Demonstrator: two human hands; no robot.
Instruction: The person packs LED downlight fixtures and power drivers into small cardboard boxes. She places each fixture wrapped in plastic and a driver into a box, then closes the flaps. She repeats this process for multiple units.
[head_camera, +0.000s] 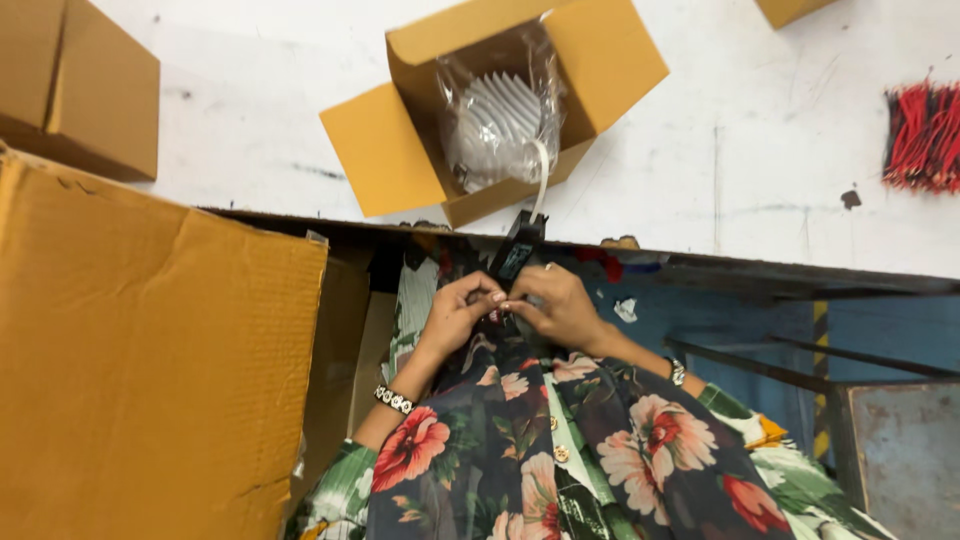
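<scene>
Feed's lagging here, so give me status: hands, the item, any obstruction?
Left hand and right hand together, pinching a small black device at table edge. White cable runs to bagged finned part in open box. No obstruction seen.

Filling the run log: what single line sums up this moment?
left hand and right hand: together on small black part | open box: bagged white finned piece

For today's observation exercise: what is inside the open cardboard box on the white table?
The open cardboard box holds a white ribbed round part wrapped in a clear plastic bag, with a white cable leading out. Its underside and the box floor are covered.
</scene>
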